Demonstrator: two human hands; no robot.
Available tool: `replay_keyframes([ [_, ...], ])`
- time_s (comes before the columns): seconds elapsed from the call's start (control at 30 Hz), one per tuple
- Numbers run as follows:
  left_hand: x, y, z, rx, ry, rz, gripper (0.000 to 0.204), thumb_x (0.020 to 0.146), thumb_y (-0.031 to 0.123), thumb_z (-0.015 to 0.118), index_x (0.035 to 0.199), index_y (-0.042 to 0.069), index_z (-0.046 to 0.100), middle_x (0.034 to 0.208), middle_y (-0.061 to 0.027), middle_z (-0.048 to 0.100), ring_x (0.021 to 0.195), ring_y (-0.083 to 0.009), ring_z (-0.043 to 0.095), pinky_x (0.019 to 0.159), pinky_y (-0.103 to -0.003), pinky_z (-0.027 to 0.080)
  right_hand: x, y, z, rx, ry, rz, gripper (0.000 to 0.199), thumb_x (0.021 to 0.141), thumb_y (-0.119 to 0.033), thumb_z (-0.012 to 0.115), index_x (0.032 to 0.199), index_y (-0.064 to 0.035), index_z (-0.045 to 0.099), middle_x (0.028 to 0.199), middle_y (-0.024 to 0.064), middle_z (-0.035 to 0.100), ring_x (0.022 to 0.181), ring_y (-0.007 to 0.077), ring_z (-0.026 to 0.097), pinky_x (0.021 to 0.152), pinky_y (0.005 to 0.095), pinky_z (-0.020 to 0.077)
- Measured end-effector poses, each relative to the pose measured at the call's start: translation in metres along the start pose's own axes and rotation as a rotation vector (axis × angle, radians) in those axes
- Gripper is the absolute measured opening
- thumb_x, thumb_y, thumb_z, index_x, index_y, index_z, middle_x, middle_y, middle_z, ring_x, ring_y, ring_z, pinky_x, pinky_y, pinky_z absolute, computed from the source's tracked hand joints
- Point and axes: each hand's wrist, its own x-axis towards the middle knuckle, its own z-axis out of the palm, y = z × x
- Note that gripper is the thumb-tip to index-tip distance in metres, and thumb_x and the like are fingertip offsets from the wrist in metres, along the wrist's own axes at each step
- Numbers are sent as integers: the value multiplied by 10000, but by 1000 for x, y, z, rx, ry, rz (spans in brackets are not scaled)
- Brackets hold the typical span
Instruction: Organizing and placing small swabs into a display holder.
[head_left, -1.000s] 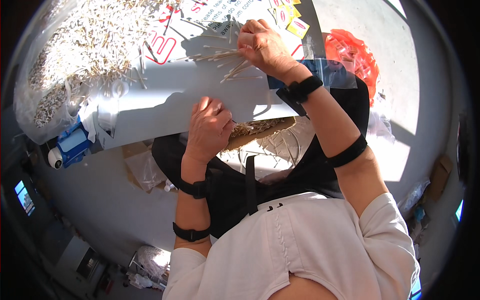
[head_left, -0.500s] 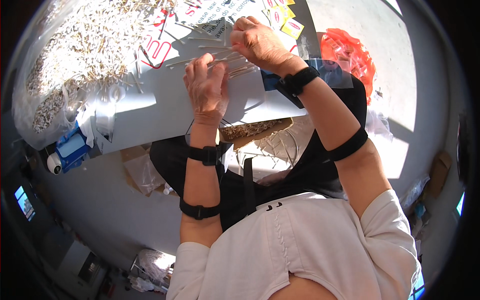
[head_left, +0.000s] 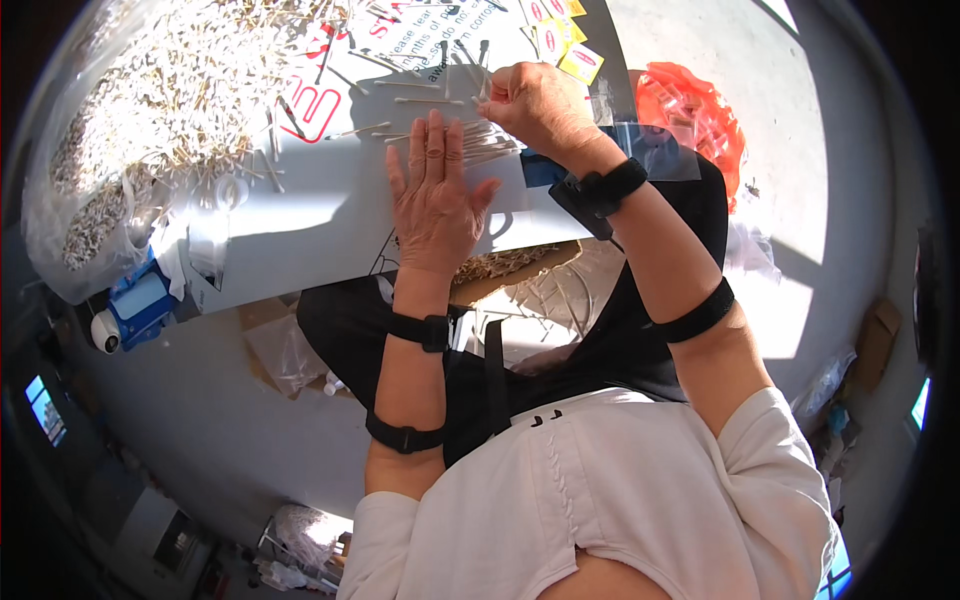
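My left hand [head_left: 438, 205] lies flat at the near edge of a small bundle of cotton swabs [head_left: 490, 142], its fingers stretched out and the thumb apart. Just beyond the bundle's right end is my right hand [head_left: 542, 105], with thumb and fingertips pinched together. Whatever is between those fingertips is too small to make out. Single swabs [head_left: 428, 101] are strewn over the white printed tabletop [head_left: 300, 225] past my fingers. A large heap of swabs [head_left: 170, 90] fills the left of the table, partly inside a clear plastic bag [head_left: 60, 235].
Yellow packets [head_left: 581, 62] lie at the far right corner. Beyond the right edge is a red plastic bag [head_left: 690, 105]. A blue and white object [head_left: 140, 305] hangs by the left edge. Under the near edge, a cardboard box [head_left: 545, 265] holds more swabs.
My left hand has gone from curled fingers to flat and stretched, shifting slightly right and nearer. My right hand has come nearer and a little right, staying pinched.
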Motion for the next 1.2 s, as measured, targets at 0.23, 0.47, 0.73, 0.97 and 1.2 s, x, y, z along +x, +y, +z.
replay_keyframes([
  [0.23, -2, 4, 0, 8, -39, -3, 794, 852, 440, 648, 1478, 61, 338, 1555, -134, 299, 1450, -286, 260, 1161, -541, 151, -5, 10, 10, 67, 15, -21, 177, 775, -216, 652, 742, -42, 664, 695, 145, 659, 685, 322, 656, 655, 399, 518],
  [0.47, -7, 3, 1, -4, -61, -23, 763, 902, 410, 600, 1507, 74, 279, 1566, -119, 278, 1457, -284, 244, 1169, -526, 137, -45, -2, -28, 248, -131, -110, 121, 784, -123, 668, 765, -8, 636, 717, 114, 615, 662, 280, 619, 623, 363, 489],
  [0.73, -4, -1, 0, -85, 11, -2, 746, 890, 292, 641, 1491, 25, 289, 1553, -157, 291, 1452, -320, 250, 1162, -535, 168, -109, -1, -15, 306, -131, -66, 268, 759, -73, 733, 985, -4, 607, 841, 108, 577, 719, 257, 593, 671, 347, 486],
  [0.97, -4, -49, -7, -257, 302, -156, 458, 798, 44, 649, 1250, 93, 589, 1340, -80, 526, 1299, -305, 420, 1077, -484, 306, -75, -4, 8, 185, 275, -207, 514, 666, -55, 780, 1142, -27, 589, 1089, 100, 549, 1040, 309, 542, 870, 384, 486],
  [1.2, 22, -49, -15, -198, 192, -78, 190, 716, 93, 737, 893, 142, 685, 1073, 14, 573, 1117, -265, 476, 943, -411, 354, -67, 2, 25, 173, 219, -281, 181, 712, -56, 729, 877, -78, 657, 989, 52, 554, 945, 256, 553, 790, 355, 491],
])
